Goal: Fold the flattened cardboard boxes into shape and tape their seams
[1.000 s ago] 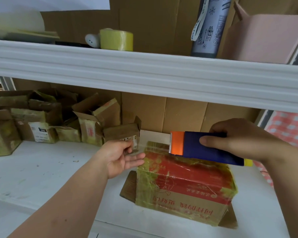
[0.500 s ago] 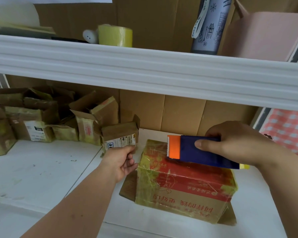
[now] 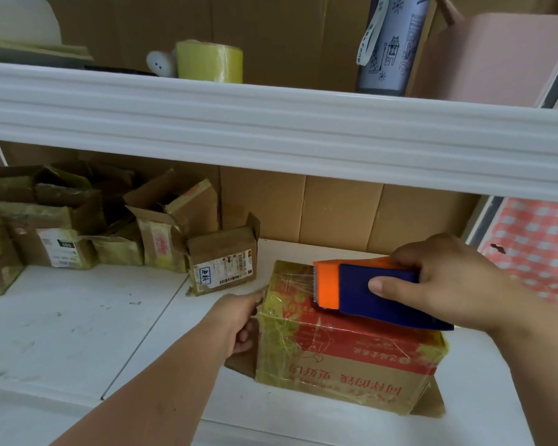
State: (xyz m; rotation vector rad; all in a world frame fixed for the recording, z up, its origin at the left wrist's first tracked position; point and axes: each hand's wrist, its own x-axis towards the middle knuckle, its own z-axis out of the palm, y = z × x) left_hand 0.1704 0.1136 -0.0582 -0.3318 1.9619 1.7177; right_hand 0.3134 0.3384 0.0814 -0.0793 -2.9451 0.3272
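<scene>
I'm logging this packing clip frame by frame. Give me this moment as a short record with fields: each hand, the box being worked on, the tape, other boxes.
right hand: grips the tape dispenser over the box top
left hand: at the box's left end, fingers pressing the tape there
box: red-printed, upright, wrapped in yellowish tape
spare tape roll: on the upper shelf
small boxes: grouped at back left

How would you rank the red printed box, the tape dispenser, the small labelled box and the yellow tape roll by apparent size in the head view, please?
1. Red printed box
2. Tape dispenser, though nearer the camera
3. Small labelled box
4. Yellow tape roll, farthest away, so unsure against the small box
</scene>
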